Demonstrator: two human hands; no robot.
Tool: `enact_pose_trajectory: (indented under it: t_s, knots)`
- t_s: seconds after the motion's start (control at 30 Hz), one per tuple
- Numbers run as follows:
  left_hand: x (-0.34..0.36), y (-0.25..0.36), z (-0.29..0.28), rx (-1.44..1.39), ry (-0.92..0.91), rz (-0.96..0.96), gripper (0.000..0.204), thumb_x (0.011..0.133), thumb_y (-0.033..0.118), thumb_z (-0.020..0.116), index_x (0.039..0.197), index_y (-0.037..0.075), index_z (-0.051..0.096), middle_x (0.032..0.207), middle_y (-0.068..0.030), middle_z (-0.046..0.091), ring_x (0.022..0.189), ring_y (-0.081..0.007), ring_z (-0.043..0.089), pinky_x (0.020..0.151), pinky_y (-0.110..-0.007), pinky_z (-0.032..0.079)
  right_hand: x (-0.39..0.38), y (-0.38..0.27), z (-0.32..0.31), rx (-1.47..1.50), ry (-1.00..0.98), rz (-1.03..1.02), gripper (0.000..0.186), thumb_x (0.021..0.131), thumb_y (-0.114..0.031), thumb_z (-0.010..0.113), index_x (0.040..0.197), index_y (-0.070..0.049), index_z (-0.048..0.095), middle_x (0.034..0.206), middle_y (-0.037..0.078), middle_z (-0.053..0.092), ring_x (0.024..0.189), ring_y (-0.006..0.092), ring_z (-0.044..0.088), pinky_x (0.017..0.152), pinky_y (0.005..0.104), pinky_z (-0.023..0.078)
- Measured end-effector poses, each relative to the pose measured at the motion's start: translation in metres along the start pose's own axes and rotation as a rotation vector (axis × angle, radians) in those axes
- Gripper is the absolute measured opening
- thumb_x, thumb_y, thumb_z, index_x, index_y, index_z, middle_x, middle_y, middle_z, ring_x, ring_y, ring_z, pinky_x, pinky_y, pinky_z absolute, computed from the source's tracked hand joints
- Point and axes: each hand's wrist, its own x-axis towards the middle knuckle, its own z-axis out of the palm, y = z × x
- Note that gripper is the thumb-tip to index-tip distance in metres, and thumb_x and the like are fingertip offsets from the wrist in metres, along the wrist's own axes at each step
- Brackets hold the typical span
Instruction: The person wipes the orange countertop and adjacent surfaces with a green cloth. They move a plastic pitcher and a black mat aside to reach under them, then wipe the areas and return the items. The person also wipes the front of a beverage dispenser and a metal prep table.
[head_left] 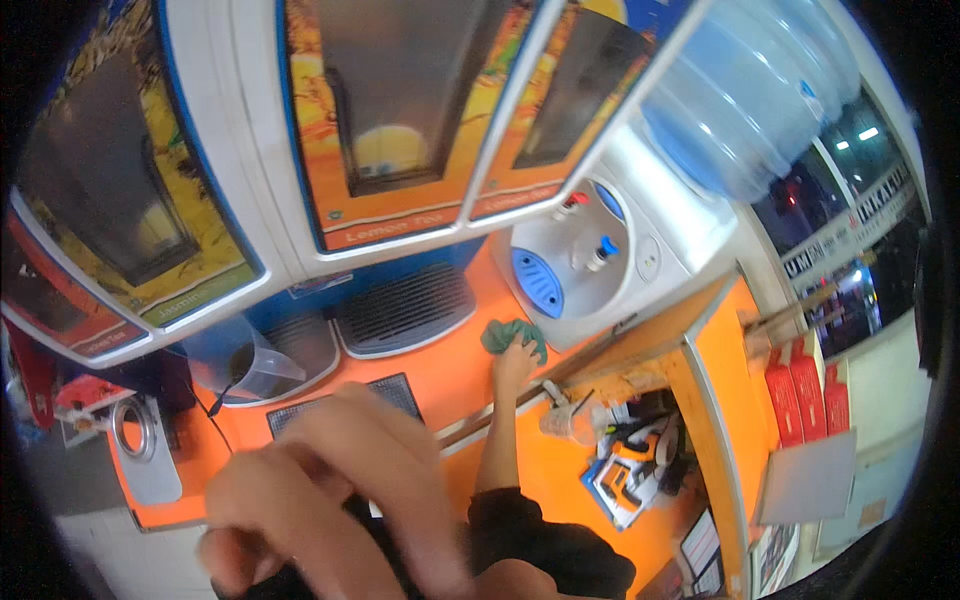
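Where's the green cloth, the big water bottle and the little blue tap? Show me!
Green cloth [503, 335]: head view, on its bunched middle.
Big water bottle [745, 105]: head view, on its clear bluish side.
Little blue tap [607, 247]: head view, on its blue top.

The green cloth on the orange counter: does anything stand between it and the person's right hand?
Nothing visible does: the right hand touches the green cloth directly. The water dispenser stands beside the cloth, not between them.
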Motion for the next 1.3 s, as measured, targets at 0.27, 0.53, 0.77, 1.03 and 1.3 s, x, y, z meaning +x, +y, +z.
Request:
enact_pose_trajectory:
  t_s: [0.27,0.53,0.77,1.03,1.3]
  knots:
    - [0.04,-0.025,0.013,-0.019,-0.329,-0.106,0.028,0.099,0.031,0.046,0.102,0.004,0.052,0.101,-0.0089,0.055,0.088,-0.0207,0.054,0.079,-0.035,0.045,0.128,-0.016,0.12,0.629,0.021,-0.729,0.055,0.082,0.004,0.051,0.136,-0.003,0.046,0.144,0.02,0.041,0.137,0.041,0.031,0.112,0.0478,0.027]
    - [-0.009,-0.217,0.002,0.437,-0.788,-0.639,0.032,0.099,0.033,0.043,0.103,0.002,0.051,0.101,-0.0091,0.054,0.086,-0.0203,0.054,0.078,-0.035,0.046,0.114,-0.008,0.096,0.439,-0.168,-0.601,0.047,0.08,0.0,0.056,0.126,-0.004,0.054,0.136,0.026,0.047,0.129,0.0419,0.042,0.108,0.0463,0.034]
    - [0.018,-0.299,0.046,0.4,-0.829,-0.652,0.036,0.1,0.035,0.04,0.104,0.001,0.051,0.101,-0.0093,0.054,0.084,-0.0199,0.054,0.077,-0.035,0.046,-0.068,0.036,0.024,0.154,0.123,-0.59,0.051,0.079,-0.005,0.058,0.129,-0.006,0.053,0.135,0.024,0.049,0.124,0.045,0.045,0.102,0.0545,0.036]
    - [0.023,-0.213,0.065,0.548,-0.836,-0.155,0.04,0.101,0.037,0.037,0.105,0.0,0.05,0.102,-0.0095,0.053,0.082,-0.0195,0.054,0.075,-0.035,0.046,0.065,0.023,0.043,-0.044,-0.017,-0.584,0.055,0.084,-0.011,0.054,0.137,-0.007,0.045,0.141,0.019,0.045,0.125,0.0396,0.047,0.102,0.0498,0.038]
    - [-0.001,-0.117,0.03,0.567,-0.71,0.169,0.044,0.102,0.039,0.034,0.106,-0.002,0.05,0.102,-0.0097,0.052,0.079,-0.0191,0.054,0.074,-0.035,0.047,0.033,0.048,0.033,0.127,-0.023,-0.427,0.048,0.081,-0.003,0.051,0.127,0.007,0.049,0.124,0.03,0.053,0.115,0.0428,0.052,0.098,0.0487,0.043]
